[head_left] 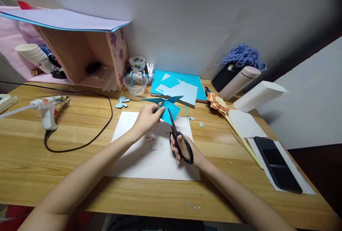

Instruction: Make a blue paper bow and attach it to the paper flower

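Note:
My left hand [150,117] pinches a folded piece of blue paper [169,110] with pointed flaps spreading at its top. In my right hand [184,149] is a pair of black-handled scissors [173,127], fingers through the loops. The blades point up and touch or overlap the blue paper's lower part; whether they are cutting into it I cannot tell. Both hands are above a white sheet [128,163] with red and blue marks. A light-blue cut paper shape [122,102] lies left of the hands, and small blue scraps [201,124] lie to the right.
A glue gun [49,111] with a black cord stands at left, by an open box [77,52]. Behind are a clear bowl [135,83] and blue sheets [197,81]. At right are a paper flower [217,103], a pale bottle [240,81] and a phone [278,165].

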Tool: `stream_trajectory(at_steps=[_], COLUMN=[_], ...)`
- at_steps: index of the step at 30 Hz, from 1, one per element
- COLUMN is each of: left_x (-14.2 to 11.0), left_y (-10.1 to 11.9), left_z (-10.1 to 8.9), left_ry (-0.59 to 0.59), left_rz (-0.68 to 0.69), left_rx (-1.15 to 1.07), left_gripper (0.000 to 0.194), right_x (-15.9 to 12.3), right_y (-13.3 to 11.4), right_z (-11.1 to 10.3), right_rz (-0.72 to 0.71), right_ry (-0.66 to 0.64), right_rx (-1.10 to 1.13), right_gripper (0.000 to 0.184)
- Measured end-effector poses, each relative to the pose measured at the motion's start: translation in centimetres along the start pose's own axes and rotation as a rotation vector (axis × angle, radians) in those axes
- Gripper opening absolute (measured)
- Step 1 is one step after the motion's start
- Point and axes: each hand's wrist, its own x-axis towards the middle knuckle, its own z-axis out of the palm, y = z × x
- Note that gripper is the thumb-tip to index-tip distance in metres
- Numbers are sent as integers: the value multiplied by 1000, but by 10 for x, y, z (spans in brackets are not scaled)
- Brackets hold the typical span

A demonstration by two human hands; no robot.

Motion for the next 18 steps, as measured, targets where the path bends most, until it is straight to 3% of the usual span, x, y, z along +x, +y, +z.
stream_trajectory(at_steps=[12,18], left_x=[3,1], left_y=[-5,-3], left_z=[2,4], left_ry=[-23,-102], left_rz=[-35,-85], left_rx=[-108,-220], left_gripper=[37,34], right_x=[-1,-1], right_y=[-6,-5], right_z=[1,4], right_rz=[-7,-31], right_ry=[56,40], right_rx=[-46,-57], right_gripper=[61,66])
